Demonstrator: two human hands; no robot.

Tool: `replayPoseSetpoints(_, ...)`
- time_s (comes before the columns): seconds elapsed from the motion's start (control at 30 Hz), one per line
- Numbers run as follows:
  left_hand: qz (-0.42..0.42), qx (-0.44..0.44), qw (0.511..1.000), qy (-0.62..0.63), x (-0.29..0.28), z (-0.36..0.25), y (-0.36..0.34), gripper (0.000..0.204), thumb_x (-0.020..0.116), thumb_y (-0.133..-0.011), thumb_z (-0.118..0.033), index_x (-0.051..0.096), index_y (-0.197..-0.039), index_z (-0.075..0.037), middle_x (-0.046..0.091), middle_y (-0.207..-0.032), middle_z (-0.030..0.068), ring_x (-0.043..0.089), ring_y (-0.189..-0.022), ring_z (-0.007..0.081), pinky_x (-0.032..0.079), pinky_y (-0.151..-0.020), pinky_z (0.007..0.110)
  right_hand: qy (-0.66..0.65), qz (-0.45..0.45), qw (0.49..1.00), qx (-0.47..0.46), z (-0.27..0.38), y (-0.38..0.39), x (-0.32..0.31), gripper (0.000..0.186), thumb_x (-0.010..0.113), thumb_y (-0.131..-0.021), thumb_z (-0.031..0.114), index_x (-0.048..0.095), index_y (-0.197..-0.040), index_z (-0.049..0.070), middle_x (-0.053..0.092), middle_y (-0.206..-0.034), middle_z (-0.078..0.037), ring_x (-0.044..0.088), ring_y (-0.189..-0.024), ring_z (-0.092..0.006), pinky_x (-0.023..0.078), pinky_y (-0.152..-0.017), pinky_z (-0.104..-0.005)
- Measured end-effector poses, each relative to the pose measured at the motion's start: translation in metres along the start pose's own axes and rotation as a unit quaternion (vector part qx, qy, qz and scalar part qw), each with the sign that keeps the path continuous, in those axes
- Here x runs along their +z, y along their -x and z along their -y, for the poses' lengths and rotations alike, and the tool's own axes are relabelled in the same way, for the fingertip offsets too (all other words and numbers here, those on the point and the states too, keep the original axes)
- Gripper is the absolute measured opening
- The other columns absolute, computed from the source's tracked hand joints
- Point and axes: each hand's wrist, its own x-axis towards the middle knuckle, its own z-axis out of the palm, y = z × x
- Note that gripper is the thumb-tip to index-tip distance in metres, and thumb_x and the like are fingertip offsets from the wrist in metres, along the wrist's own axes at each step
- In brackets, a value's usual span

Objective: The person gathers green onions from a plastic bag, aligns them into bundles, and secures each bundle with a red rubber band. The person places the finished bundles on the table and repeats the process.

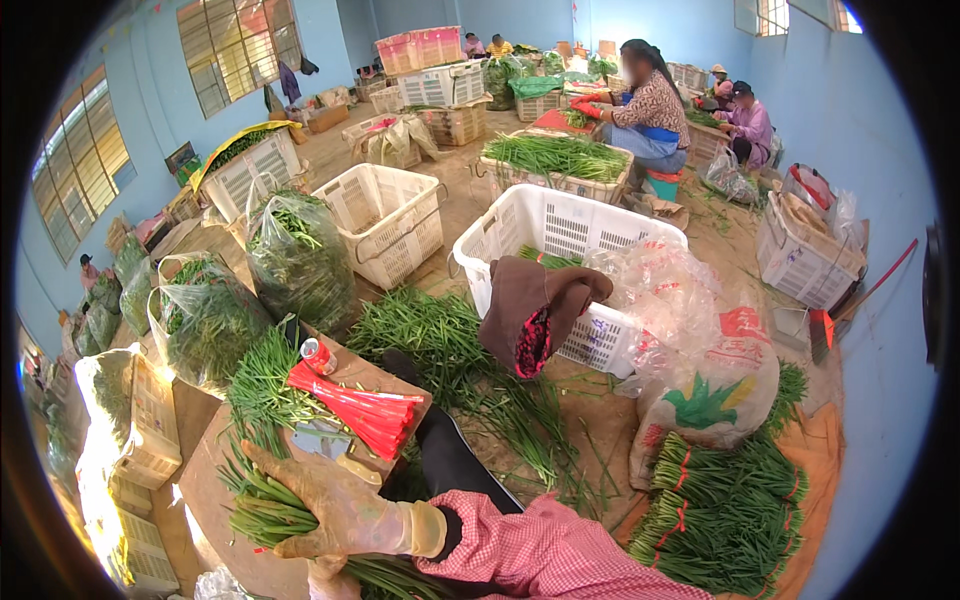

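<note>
My right hand (345, 510), in a pale, stained glove, is closed round a bunch of chives (265, 508), thumb and fingers on either side. Below it at the lower edge, a small gloved part of my left hand (332, 580) shows beside more green stalks; its fingers are hidden. The bunch is over a low wooden board (212, 478). On the board, just beyond the right hand, lies a knife (355, 468) with a yellowish handle. A fan of red tie strips (362, 408), a red drink can (318, 356) and loose chives (275, 380) lie farther up.
Tied bundles of chives (715, 515) are stacked at right, near a printed sack (710, 400). Ahead, a white crate (590, 220) has a brown cloth (535, 305) over its rim. Loose greens (430, 335) cover the floor. Filled bags (300, 255) stand left; a person (650, 110) works beyond.
</note>
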Motion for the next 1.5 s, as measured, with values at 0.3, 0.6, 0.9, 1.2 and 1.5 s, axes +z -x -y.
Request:
replayPoseSetpoints(0.3, -0.037, 0.113, 0.987, 0.112, -0.062, -0.042, 0.012, 0.071, 0.049, -0.103, -0.054, 0.039, -0.155, -0.006, 0.059, -0.136, 0.0086, 0.058, -0.124, 0.0238, 0.047, -0.108, 0.044, -0.432, 0.232, 0.862, 0.130, -0.055, 0.071, 0.041, 0.098, 0.080, -0.090, 0.032, 0.022, -0.163, 0.001, 0.049, -0.154, -0.014, 0.045, -0.141, -0.0227, 0.033, -0.119, -0.0384)
replayPoseSetpoints(0.6, -0.266, 0.349, 0.898, 0.045, -0.177, -0.104, 0.045, 0.069, 0.051, -0.102, -0.051, 0.048, -0.147, 0.000, 0.065, -0.126, 0.0137, 0.062, -0.115, 0.0272, 0.051, -0.105, 0.048, -0.357, 0.189, 0.704, 0.584, -0.103, 0.200, 0.058, 0.037, 0.064, -0.104, 0.020, 0.065, -0.134, -0.001, 0.072, -0.111, -0.010, 0.068, -0.099, -0.0140, 0.055, -0.089, -0.0258)
replayPoseSetpoints(0.9, -0.267, 0.399, 0.839, 0.256, -0.205, -0.103, 0.064, 0.059, 0.068, -0.096, -0.033, 0.052, -0.141, 0.002, 0.066, -0.125, 0.0186, 0.066, -0.110, 0.0332, 0.058, -0.099, 0.048, -0.307, 0.448, 0.788, 0.290, -0.031, 0.113, 0.133, 0.064, 0.068, -0.101, 0.027, 0.044, -0.155, 0.003, 0.050, -0.155, -0.016, 0.050, -0.140, -0.0265, 0.039, -0.119, -0.0363)
replayPoseSetpoints(1.2, -0.298, 0.441, 0.837, 0.126, -0.160, -0.111, 0.084, 0.073, 0.063, -0.097, -0.032, 0.033, -0.156, 0.000, 0.059, -0.136, 0.0174, 0.057, -0.128, 0.0332, 0.048, -0.112, 0.049, -0.602, 0.188, 0.712, 0.308, 0.055, -0.002, 0.240, 0.085, 0.068, -0.094, 0.058, 0.037, -0.155, 0.008, 0.049, -0.152, -0.012, 0.046, -0.138, -0.0252, 0.035, -0.118, -0.0412)
replayPoseSetpoints(1.5, -0.198, 0.432, 0.870, 0.127, -0.125, -0.087, 0.084, 0.090, 0.081, -0.078, -0.028, 0.038, -0.153, 0.000, 0.055, -0.140, 0.0148, 0.053, -0.134, 0.0297, 0.042, -0.118, 0.054, -0.715, -0.081, 0.600, 0.348, -0.005, -0.054, 0.192, 0.073, 0.061, -0.095, 0.067, 0.057, -0.138, 0.009, 0.066, -0.133, -0.014, 0.064, -0.118, -0.0307, 0.050, -0.107, -0.0497)
